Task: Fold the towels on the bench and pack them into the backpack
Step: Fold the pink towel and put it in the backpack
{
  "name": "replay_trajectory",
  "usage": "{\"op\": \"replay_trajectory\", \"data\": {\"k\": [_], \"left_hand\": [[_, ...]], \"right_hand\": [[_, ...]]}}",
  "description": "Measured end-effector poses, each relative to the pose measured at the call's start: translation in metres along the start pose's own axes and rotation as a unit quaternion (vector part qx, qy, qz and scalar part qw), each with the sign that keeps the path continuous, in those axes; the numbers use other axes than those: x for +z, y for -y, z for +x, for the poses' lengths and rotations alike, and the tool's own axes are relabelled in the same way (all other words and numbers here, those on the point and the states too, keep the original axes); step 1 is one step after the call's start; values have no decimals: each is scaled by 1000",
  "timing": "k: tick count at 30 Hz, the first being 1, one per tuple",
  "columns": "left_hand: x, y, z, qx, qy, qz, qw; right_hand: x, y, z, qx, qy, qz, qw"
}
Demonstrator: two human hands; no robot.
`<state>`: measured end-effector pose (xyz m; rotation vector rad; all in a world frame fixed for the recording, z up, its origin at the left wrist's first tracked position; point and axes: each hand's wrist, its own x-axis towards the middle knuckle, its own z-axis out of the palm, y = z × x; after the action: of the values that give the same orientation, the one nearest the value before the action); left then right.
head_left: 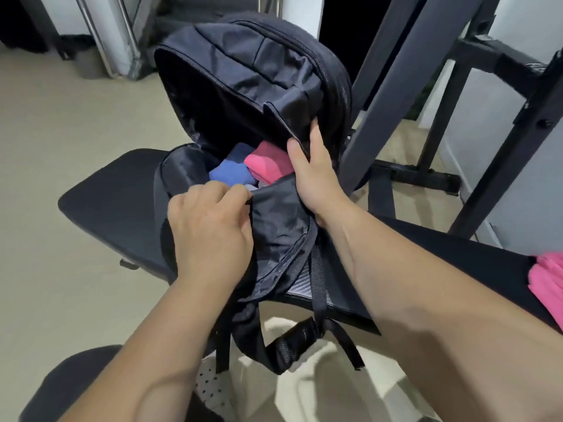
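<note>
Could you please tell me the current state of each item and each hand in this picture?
backpack: unzipped, main compartment wide open, standing on the bench.
blue towel: inside the backpack.
packed pink towel: inside the backpack, beside the blue towel.
loose pink towel: lying on the bench at the right, not packed.
left hand: grips the opening's near edge.
right hand: grips the opening's right edge.

One backpack (274, 56), two hands (210, 226) (313, 175), two pink towels (268, 161) (547, 284), one blue towel (227, 173).
</note>
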<state>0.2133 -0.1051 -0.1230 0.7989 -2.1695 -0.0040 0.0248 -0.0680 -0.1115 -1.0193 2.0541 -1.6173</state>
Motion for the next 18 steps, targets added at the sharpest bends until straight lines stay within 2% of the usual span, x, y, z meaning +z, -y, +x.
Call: {"op": "replay_trajectory", "data": {"k": [4, 7, 13, 18], "left_hand": [[-6, 31, 11, -89, 7, 19, 996], [-9, 38, 12, -118, 18, 22, 993], [-6, 26, 11, -121, 30, 22, 992], [2, -8, 4, -59, 50, 18, 997]], "right_hand": [[41, 7, 9, -5, 58, 9, 998], [60, 10, 17, -7, 91, 11, 996], [56, 7, 18, -24, 116, -13, 993], [17, -8, -5, -31, 90, -20, 995]]}}
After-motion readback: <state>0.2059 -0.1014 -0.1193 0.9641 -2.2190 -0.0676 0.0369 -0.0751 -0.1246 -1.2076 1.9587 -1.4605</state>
